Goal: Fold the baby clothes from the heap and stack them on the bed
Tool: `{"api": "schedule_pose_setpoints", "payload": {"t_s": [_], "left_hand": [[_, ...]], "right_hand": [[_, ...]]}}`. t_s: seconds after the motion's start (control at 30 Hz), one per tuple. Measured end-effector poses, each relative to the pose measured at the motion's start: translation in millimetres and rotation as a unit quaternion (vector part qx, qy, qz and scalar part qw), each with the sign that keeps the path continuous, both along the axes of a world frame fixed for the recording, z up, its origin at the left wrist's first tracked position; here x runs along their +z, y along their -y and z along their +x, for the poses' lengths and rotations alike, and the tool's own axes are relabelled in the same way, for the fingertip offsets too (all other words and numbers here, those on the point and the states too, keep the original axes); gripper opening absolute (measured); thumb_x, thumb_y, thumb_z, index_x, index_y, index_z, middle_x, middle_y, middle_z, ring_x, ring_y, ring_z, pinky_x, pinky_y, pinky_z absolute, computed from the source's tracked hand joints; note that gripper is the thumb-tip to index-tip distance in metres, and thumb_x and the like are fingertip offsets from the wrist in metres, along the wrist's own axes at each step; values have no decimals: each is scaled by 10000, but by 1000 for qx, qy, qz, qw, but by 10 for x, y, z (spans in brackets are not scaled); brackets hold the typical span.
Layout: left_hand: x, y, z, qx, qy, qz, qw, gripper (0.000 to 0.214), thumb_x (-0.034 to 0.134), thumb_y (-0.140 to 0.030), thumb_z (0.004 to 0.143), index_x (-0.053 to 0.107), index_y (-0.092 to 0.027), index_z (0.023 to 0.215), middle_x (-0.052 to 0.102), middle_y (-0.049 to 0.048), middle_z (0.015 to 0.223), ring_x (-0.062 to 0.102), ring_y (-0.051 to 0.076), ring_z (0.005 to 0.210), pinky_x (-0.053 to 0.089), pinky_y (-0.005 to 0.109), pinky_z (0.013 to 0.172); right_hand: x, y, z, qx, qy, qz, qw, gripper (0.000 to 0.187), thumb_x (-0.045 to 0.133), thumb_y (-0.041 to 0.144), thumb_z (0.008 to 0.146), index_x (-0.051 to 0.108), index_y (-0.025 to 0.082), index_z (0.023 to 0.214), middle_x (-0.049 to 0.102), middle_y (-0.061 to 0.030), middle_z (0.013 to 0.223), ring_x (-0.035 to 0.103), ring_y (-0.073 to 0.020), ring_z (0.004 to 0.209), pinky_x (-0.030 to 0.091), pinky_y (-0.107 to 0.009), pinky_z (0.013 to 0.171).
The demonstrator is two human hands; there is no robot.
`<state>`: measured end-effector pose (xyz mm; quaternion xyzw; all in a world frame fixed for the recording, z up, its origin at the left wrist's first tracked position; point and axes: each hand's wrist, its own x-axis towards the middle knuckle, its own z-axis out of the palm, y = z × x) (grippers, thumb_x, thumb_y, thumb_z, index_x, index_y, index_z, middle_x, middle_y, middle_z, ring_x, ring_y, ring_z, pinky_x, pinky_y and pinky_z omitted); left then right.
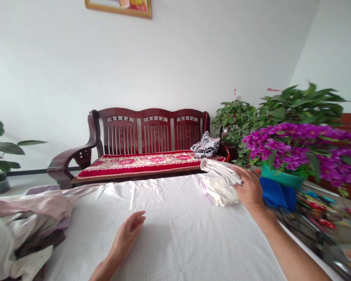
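Note:
My right hand (249, 186) grips the near right end of a folded white garment (222, 171). That garment lies on or just over a small stack of folded cream clothes (220, 192) with a lilac edge at its left; whether it rests fully on the stack I cannot tell. My left hand (129, 230) is over the white sheet (175, 238), holding nothing, its fingers loosely bent and apart from the thumb. A loose heap of clothes (32, 218), pink, white, grey and dark, lies at the left of the sheet.
A dark red wooden bench (152, 128) with a red floral cover and a patterned cushion (206, 145) stands behind the sheet. At the right are purple flowers (289, 148) in a teal planter (280, 176), a blue item (277, 194) and cluttered small objects. A potted plant (0, 156) is far left.

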<state>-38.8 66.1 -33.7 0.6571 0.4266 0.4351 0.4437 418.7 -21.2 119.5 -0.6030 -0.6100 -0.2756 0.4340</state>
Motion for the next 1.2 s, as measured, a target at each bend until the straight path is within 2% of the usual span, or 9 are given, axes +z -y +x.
{"api": "schedule_pose_setpoints", "payload": {"t_s": [0.07,0.17,0.3,0.57,0.73,0.9,1.0,1.07,1.2], "left_hand": [[-4,3,10,-1,-9,-2,1000,438,661,-412,781,655,-186,1156,757,80,1013,710,261,1006,534,403,945],[9,5,18,-5,-24,-2,1000,429,650,-404,782,660,-177,1145,758,76,998,713,257,984,536,395,933],[31,9,5,-17,-35,-5,999,419,640,-417,785,669,-172,1124,761,82,1019,712,261,993,533,392,936],[73,44,-2,-11,-54,8,998,369,623,-423,810,694,-177,1076,766,74,983,715,260,955,546,374,884],[99,69,-13,-15,-59,9,998,359,625,-426,800,706,-191,1058,774,71,989,717,263,958,547,382,897],[136,102,-11,-15,-73,15,997,367,605,-451,803,711,-191,1040,779,70,991,717,264,968,547,384,902],[160,127,-1,-7,-71,16,997,367,608,-458,796,718,-194,1026,782,67,985,719,267,967,552,386,903],[168,140,3,-2,-69,16,997,362,613,-459,792,722,-196,1017,784,65,977,723,268,956,559,384,891],[157,145,-6,-4,-72,27,997,340,613,-444,806,728,-205,1020,785,56,978,728,257,946,568,367,877]], "right_hand": [[-198,-27,186,-36,72,-18,997,612,468,68,750,624,220,1322,634,-94,1358,554,-291,1281,409,-464,1117],[-650,-76,386,-24,146,-127,981,713,450,35,729,571,255,1396,658,-69,1324,594,-265,1229,471,-445,1066],[-1010,-147,531,-20,139,-150,979,721,419,10,732,581,248,1392,631,-75,1367,576,-254,1261,484,-444,1068],[-926,-195,483,43,84,-92,991,735,390,-9,744,566,249,1409,602,-75,1402,514,-252,1339,427,-487,1137],[-1059,-71,501,77,35,-152,985,666,437,59,744,607,245,1361,578,-59,1442,472,-252,1383,381,-503,1169],[-774,-111,598,101,-84,-238,962,556,479,152,691,732,222,1181,641,-59,1372,527,-279,1336,385,-480,1171],[-492,-258,594,84,-121,-198,969,509,393,216,839,699,221,1245,676,-57,1319,551,-241,1310,403,-434,1160],[-370,-384,534,56,-77,-173,980,505,327,264,931,649,226,1318,659,-62,1345,518,-234,1341,380,-447,1170],[-449,-609,356,-73,40,-239,967,489,356,384,974,586,259,1386,547,-86,1476,416,-301,1417,330,-570,1159]]}}
